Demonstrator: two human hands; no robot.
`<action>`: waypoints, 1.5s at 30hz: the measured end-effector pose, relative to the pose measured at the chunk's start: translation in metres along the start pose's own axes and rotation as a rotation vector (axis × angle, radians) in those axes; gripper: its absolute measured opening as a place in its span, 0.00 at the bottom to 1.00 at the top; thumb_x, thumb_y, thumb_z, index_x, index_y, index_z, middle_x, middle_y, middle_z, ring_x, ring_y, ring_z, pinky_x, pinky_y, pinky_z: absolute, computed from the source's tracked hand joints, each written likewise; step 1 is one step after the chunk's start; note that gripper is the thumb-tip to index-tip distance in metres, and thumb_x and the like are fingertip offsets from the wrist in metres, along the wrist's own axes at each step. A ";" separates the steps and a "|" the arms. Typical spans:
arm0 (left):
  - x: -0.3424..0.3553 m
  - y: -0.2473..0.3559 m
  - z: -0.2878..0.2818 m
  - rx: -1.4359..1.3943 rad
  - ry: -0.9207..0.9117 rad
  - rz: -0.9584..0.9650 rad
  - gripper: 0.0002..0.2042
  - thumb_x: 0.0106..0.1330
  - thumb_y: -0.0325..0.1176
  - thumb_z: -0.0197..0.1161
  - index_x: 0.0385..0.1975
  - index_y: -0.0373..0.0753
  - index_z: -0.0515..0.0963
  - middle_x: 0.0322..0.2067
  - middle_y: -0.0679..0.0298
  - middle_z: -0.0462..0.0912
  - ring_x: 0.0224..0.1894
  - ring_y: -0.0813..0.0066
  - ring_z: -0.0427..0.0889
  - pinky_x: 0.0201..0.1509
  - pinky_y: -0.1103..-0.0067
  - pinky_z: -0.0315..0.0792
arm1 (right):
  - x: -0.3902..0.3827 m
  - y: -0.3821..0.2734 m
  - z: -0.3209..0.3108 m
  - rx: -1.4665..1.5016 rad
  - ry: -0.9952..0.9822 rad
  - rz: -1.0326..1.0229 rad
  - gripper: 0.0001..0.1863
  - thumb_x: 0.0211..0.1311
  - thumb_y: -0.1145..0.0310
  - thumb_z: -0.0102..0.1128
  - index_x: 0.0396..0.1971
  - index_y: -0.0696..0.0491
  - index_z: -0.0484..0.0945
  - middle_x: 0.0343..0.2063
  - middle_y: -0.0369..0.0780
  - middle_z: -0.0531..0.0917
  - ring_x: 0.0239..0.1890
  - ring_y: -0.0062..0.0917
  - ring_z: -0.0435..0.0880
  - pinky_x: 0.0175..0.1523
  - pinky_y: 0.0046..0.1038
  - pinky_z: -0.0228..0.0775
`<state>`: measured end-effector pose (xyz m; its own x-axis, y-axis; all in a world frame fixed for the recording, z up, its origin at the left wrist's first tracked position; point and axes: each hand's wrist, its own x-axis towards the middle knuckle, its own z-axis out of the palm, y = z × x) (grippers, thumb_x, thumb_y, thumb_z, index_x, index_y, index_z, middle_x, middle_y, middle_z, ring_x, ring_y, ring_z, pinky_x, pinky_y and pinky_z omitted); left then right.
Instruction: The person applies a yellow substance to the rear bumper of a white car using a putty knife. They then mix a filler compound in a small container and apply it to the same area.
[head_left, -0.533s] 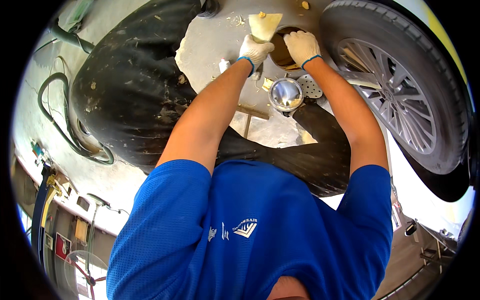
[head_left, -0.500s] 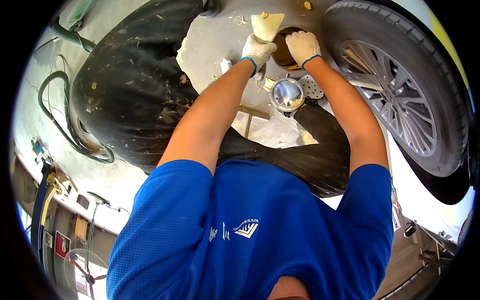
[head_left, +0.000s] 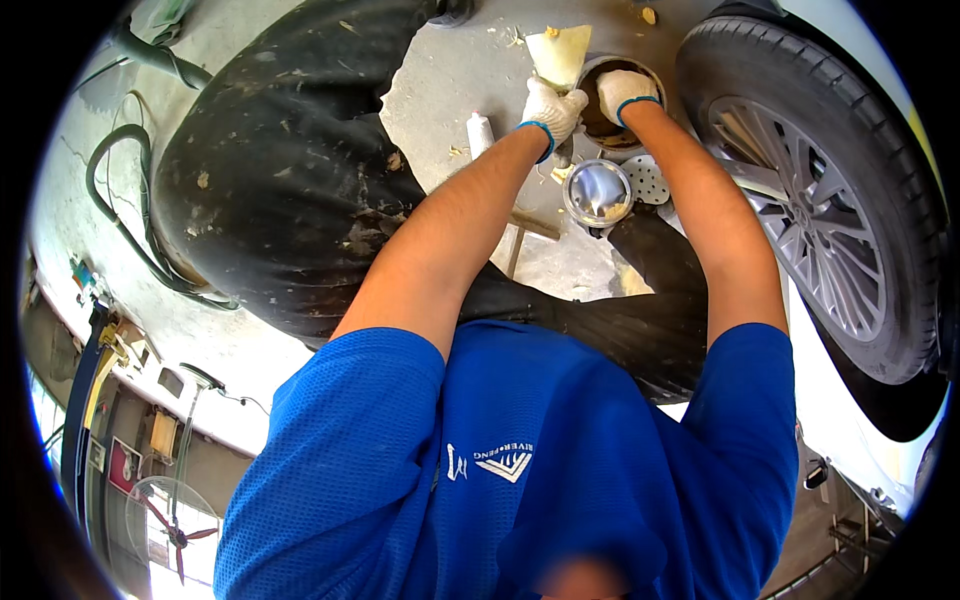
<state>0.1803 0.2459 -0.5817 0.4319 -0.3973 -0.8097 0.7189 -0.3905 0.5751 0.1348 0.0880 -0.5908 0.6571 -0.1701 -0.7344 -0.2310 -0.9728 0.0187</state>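
Note:
In my gloved left hand [head_left: 552, 108] is a putty knife [head_left: 558, 58], gripped with its wide pale-yellow blade pointing away from me and a yellowish dab near the far edge. Just right of it, my gloved right hand [head_left: 626, 93] reaches into the mouth of a round tin [head_left: 655, 78] whose inside is smeared brown. The fingers curl down and whatever they hold is hidden. Nearer to me lie a shiny round metal lid or can [head_left: 598, 190] and a pale disc with several holes [head_left: 650, 178]. A white tube or bottle [head_left: 481, 133] is left of my left wrist.
A car wheel [head_left: 800, 210] with a silver rim stands close at the right. My legs in stained black trousers [head_left: 290, 170] fold around the work spot. A wooden-topped T-shaped piece [head_left: 533, 224] and yellowish scraps lie on the floor; a dark hose [head_left: 118, 215] curves at the left.
The whole view has shifted, so things sit slightly further right and lower. My right hand has gone deeper into the tin; the left still grips the putty knife.

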 end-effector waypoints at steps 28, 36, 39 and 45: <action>0.009 -0.008 0.005 -0.113 -0.023 -0.094 0.27 0.58 0.28 0.65 0.51 0.36 0.53 0.40 0.53 0.73 0.30 0.68 0.78 0.28 0.67 0.84 | 0.028 0.005 0.040 0.280 -0.186 0.007 0.15 0.57 0.67 0.55 0.35 0.61 0.85 0.36 0.55 0.85 0.40 0.47 0.86 0.46 0.43 0.76; 0.002 -0.002 0.006 -0.104 -0.006 -0.075 0.25 0.58 0.29 0.64 0.49 0.35 0.55 0.40 0.52 0.73 0.28 0.68 0.77 0.28 0.68 0.83 | 0.009 0.023 0.041 0.336 -0.082 -0.068 0.17 0.59 0.65 0.52 0.34 0.59 0.87 0.38 0.53 0.85 0.43 0.46 0.85 0.50 0.42 0.76; -0.009 0.012 0.006 -0.198 0.001 -0.124 0.26 0.58 0.30 0.64 0.49 0.31 0.56 0.41 0.50 0.74 0.26 0.67 0.78 0.26 0.70 0.82 | -0.025 0.011 0.012 0.760 0.184 0.283 0.17 0.59 0.62 0.52 0.36 0.57 0.86 0.40 0.53 0.85 0.45 0.49 0.84 0.53 0.43 0.74; -0.005 0.000 0.003 -0.027 0.005 0.012 0.24 0.60 0.31 0.66 0.45 0.26 0.58 0.32 0.54 0.75 0.26 0.72 0.79 0.29 0.74 0.85 | -0.083 0.017 -0.023 0.792 0.376 0.307 0.23 0.64 0.50 0.55 0.44 0.53 0.85 0.40 0.51 0.85 0.45 0.47 0.84 0.51 0.40 0.75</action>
<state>0.1766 0.2456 -0.5776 0.4435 -0.3975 -0.8033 0.7282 -0.3627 0.5815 0.0925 0.0819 -0.5136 0.6434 -0.5767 -0.5034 -0.7650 -0.5088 -0.3948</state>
